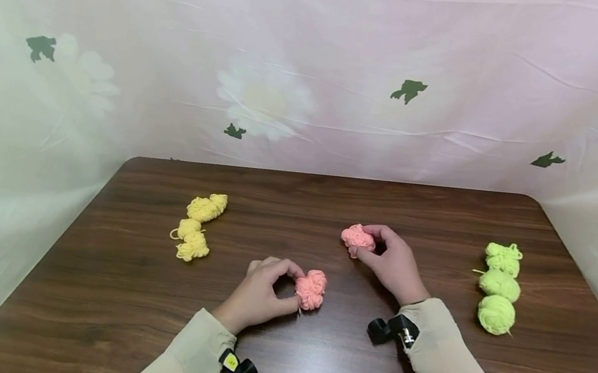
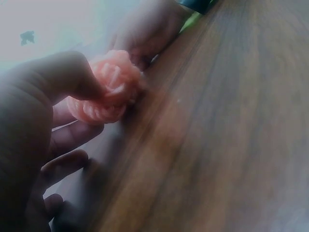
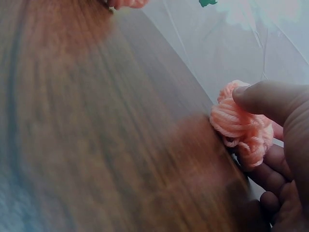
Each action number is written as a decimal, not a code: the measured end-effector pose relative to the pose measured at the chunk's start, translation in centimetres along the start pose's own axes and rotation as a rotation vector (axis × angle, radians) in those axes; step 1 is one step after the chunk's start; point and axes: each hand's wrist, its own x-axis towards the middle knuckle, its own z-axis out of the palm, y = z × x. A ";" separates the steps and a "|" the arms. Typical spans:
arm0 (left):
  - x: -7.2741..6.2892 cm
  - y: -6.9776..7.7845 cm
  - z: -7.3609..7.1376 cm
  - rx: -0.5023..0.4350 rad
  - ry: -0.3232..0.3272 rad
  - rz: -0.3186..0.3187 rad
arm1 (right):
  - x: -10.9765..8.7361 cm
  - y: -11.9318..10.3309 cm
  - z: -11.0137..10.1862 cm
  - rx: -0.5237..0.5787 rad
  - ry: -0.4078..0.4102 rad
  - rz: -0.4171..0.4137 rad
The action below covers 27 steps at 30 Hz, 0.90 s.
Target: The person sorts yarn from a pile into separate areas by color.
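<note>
My left hand [image 1: 263, 295] pinches a pink yarn bundle [image 1: 311, 290] between thumb and fingers, near the middle of the table. In the left wrist view the thumb lies across this bundle [image 2: 111, 87], with the other fingers loosely bent below. Farther back and to the right, my right hand [image 1: 393, 263] grips a second pink yarn bundle [image 1: 358, 240] from its right side. The right wrist view shows the thumb on top of its looped strands [image 3: 241, 123] and fingers underneath. A gap of bare wood separates the two pink bundles.
Several yellow yarn bundles [image 1: 197, 225] lie in a crooked row on the left of the brown wooden table [image 1: 98, 304]. On the right, 3 green yarn balls [image 1: 500, 287] form a line running front to back. A patterned cloth [image 1: 322, 57] hangs behind the table.
</note>
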 end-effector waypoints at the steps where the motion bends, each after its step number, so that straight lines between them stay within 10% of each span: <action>1: 0.0 0.0 0.0 0.000 0.001 -0.004 | 0.0 0.0 0.0 0.003 0.001 0.000; 27: 0.1 -0.2 0.0 -0.016 0.041 0.013 | -0.1 0.0 0.0 -0.004 0.006 0.007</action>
